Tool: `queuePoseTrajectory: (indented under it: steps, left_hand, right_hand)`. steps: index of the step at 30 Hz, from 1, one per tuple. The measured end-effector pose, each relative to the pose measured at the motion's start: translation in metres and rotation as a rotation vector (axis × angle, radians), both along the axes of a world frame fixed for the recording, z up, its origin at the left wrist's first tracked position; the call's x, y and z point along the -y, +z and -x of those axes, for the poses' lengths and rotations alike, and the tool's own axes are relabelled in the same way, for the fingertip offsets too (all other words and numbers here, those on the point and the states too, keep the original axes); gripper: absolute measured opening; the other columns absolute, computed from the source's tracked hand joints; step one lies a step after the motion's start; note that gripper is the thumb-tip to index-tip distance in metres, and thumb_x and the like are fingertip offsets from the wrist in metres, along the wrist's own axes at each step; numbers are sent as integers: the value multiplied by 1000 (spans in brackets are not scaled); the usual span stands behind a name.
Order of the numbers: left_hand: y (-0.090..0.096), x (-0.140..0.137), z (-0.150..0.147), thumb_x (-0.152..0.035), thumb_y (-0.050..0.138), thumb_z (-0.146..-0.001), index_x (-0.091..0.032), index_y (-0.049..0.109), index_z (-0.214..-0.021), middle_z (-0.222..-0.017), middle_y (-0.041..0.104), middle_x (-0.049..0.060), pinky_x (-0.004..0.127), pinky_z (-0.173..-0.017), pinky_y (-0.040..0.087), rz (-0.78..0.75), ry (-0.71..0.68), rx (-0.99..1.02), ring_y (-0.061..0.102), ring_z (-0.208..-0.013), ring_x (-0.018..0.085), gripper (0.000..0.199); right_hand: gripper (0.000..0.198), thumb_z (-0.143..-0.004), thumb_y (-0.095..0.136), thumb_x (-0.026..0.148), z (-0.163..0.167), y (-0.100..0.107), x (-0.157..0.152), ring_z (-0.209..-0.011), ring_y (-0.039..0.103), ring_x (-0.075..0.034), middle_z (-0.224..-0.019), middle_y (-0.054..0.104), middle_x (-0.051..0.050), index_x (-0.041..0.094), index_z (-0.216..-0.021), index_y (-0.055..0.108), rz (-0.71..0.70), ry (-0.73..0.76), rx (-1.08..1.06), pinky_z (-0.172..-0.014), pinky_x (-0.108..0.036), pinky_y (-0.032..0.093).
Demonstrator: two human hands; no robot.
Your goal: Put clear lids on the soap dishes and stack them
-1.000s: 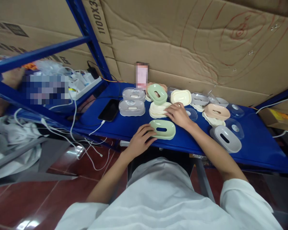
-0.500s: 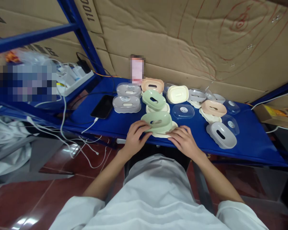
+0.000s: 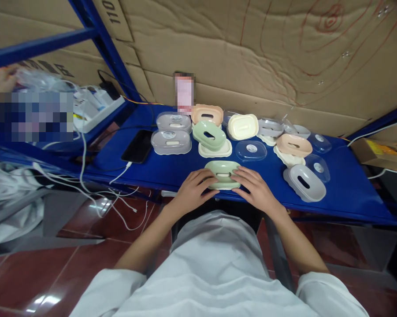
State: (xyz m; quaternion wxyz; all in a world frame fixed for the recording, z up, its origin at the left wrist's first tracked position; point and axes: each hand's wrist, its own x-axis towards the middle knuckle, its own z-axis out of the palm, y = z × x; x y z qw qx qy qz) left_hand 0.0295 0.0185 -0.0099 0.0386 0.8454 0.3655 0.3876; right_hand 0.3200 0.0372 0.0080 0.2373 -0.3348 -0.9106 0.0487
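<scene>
A green soap dish [image 3: 223,166] sits level near the front edge of the blue table, with a pale piece showing through its slot. My left hand [image 3: 197,190] grips its left end, fingers over the rim and thumb low at the front. At the right end, my right hand [image 3: 255,186] holds it in the same way. Just beyond, a second green soap dish [image 3: 209,135] leans on a cream base tray [image 3: 214,149]. A clear lid [image 3: 251,151] with a round label lies to the right of that tray.
Two lidded grey soap dishes [image 3: 171,142] and a black phone [image 3: 137,147] are on the left. Cream [image 3: 243,127], peach [image 3: 294,145] and grey dishes [image 3: 304,182] stand farther right. A blurred-out upright item [image 3: 184,93] leans on the cardboard. Another person's hand [image 3: 1,83] shows far left.
The green dish has gone from tilted to level over its cream base, which it now mostly covers. Both hands have closed in on its ends.
</scene>
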Motion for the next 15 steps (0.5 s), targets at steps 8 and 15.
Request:
queuePoseTrajectory:
  steps: [8,15]
  left_hand:
    - [-7,1,4,-23,68,-100,-26,71,-120,-124,74,8,44,-110,55,62,-18,-23,67,-126,23,21]
    - [-17,6,66,-31,71,-99,-27,73,-118,-125,72,9,52,-113,54,88,188,-17,67,-126,28,20]
  right_hand:
    - [41,-108,54,34,2,7,1,-151,51,-29,-154,63,-8,32,-149,62,4,-6,-3,-122,-54,47]
    - [57,-109,45,46,-33,1,-33,-159,35,-40,-166,47,-15,26,-162,45,-63,-438,40,-125,-71,30]
